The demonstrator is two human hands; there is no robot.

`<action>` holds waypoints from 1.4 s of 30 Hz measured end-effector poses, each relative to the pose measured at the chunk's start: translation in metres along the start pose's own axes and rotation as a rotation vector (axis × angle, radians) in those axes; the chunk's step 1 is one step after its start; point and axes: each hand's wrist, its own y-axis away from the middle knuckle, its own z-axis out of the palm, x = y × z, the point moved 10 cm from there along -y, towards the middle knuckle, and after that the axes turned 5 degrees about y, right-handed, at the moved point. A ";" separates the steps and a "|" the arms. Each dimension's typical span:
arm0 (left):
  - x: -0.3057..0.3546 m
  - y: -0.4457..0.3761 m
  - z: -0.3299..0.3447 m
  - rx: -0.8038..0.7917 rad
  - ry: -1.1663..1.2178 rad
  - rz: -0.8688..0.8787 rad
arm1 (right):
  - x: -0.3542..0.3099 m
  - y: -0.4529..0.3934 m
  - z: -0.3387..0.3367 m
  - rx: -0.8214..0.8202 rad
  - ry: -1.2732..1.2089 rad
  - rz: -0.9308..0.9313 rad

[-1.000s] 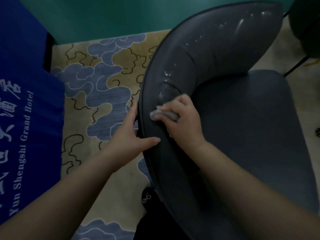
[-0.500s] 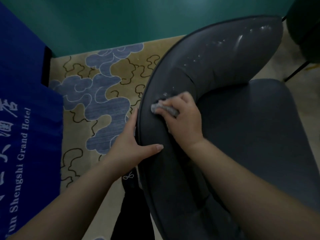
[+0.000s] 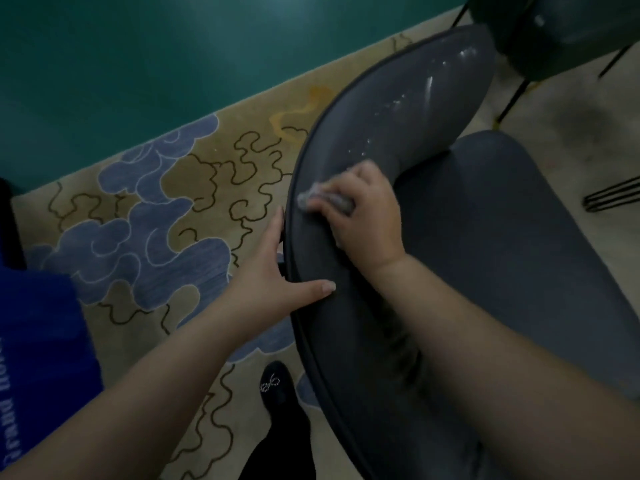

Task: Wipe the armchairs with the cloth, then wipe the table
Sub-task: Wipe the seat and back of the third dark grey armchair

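A dark grey armchair [image 3: 502,244] with a curved padded backrest fills the right half of the view. My right hand [image 3: 363,216] grips a small crumpled pale cloth [image 3: 313,197] and presses it on the top of the backrest. Wet streaks shine on the backrest farther up. My left hand [image 3: 273,271] holds the backrest's outer edge, with the thumb laid flat on top and the fingers behind the rim.
A green wall [image 3: 173,64] runs along the back. Patterned beige and blue carpet [image 3: 156,216] lies left of the chair. A blue tablecloth [image 3: 38,358] with white lettering hangs at the left edge. A second dark chair [image 3: 554,32] stands at the top right. My black shoe [image 3: 277,386] is below.
My right hand has slid the cloth a little farther along the backrest. The view has shifted, so the second chair at the top right shows more. My left hand keeps its hold.
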 end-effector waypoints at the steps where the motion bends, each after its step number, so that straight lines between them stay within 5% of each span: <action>1: 0.003 -0.004 -0.002 -0.017 -0.023 0.006 | 0.003 -0.017 0.000 0.044 0.022 0.031; 10: 0.024 -0.046 -0.013 -0.141 -0.073 0.074 | 0.021 0.042 -0.002 0.099 -0.187 0.174; 19: 0.039 -0.077 -0.015 -0.169 -0.116 0.058 | 0.086 -0.080 -0.014 0.269 -0.121 0.404; 25: 0.056 -0.095 -0.015 -0.133 -0.118 0.073 | 0.059 0.003 -0.003 0.192 -0.202 0.292; 29: 0.063 -0.105 -0.018 -0.102 -0.183 0.095 | 0.066 -0.058 -0.008 0.176 -0.071 0.211; 33: 0.072 -0.119 -0.016 -0.086 -0.247 0.120 | 0.116 -0.130 -0.030 0.306 -0.024 0.371; 42: 0.116 -0.194 0.008 -0.242 -0.320 0.197 | 0.118 -0.077 -0.022 0.412 -0.124 0.404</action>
